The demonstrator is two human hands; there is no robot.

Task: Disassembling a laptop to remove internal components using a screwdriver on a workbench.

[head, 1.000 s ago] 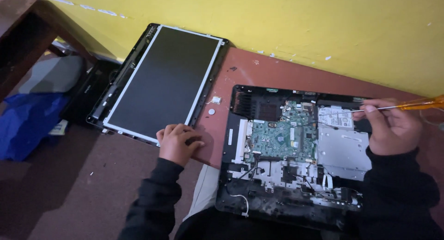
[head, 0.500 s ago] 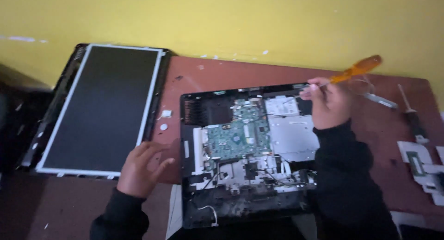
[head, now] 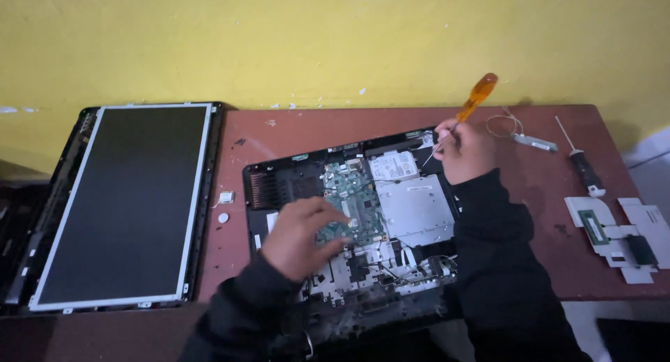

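An opened black laptop base [head: 279, 180] lies on a reddish-brown table [head: 335, 128], its green circuit board [head: 352, 198] and silver drive cover [head: 415, 208] exposed. My left hand [head: 296, 236] rests over the board's left side, fingers bent and touching it. My right hand [head: 464, 152] grips an orange-handled screwdriver [head: 474, 98], with the tip pointing down near the hard drive [head: 394, 166] at the base's back right corner.
A detached screen panel [head: 122, 201] lies flat to the left. Two small white parts [head: 225, 207] sit beside the base. At right lie a black-handled screwdriver [head: 583, 168], a thin cable with a small strip [head: 527, 137] and white cover pieces [head: 621, 233]. A yellow wall stands behind.
The view has swung right. My left hand moved from the table beside the base onto the circuit board. My right hand stays at the base's back right corner with the screwdriver.
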